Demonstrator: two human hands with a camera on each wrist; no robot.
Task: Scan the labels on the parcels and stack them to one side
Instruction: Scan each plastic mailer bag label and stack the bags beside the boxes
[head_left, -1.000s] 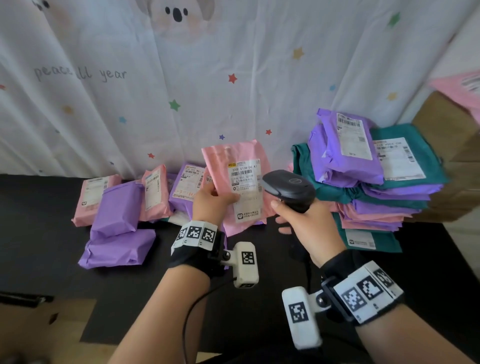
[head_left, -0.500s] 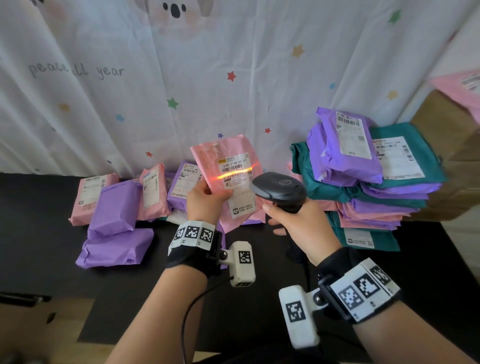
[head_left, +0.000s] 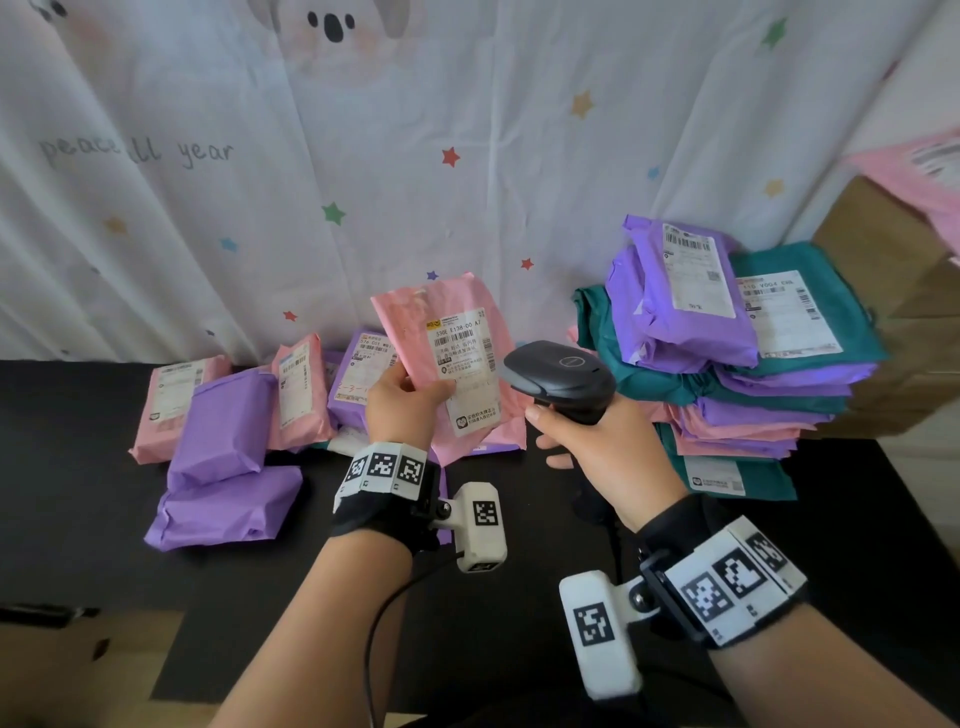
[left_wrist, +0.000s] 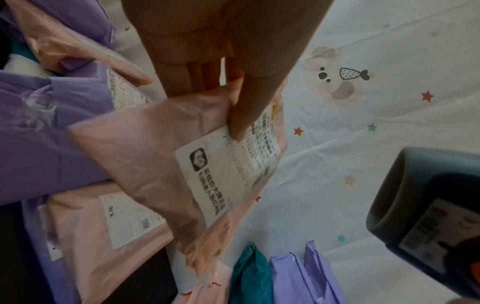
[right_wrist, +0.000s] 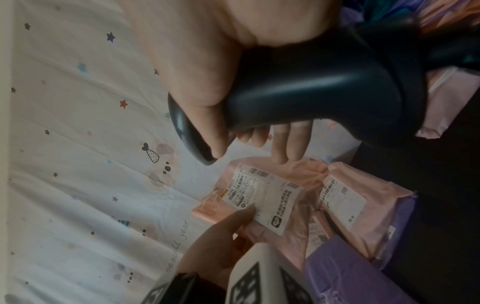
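Above the black bench (head_left: 78, 467), toward its back edge: thin pink plastic mailer parcel (head_left: 415, 332) held upright, white label (head_left: 465, 374) facing back toward the wearer, long axis near vertical and leaning a little left. Pinched at its lower left edge by left hand (head_left: 402, 408), thumb on the label face, other fingers behind. Just right of it, right hand (head_left: 605, 457) wrapped round the grip of dark grey handheld barcode scanner (head_left: 558, 382), head beside the label's right edge and aimed leftward; no beam visible on the label. Further right, well past the scanner hand: tall stack of purple, teal and pink mailers (head_left: 737, 364), its purple top above the held parcel. Likely next: parcel carried rightward and up, past the scanner, onto that top. Left of the hands, loose pink and purple parcels (head_left: 223, 415) lying on the bench, probably awaiting scanning.
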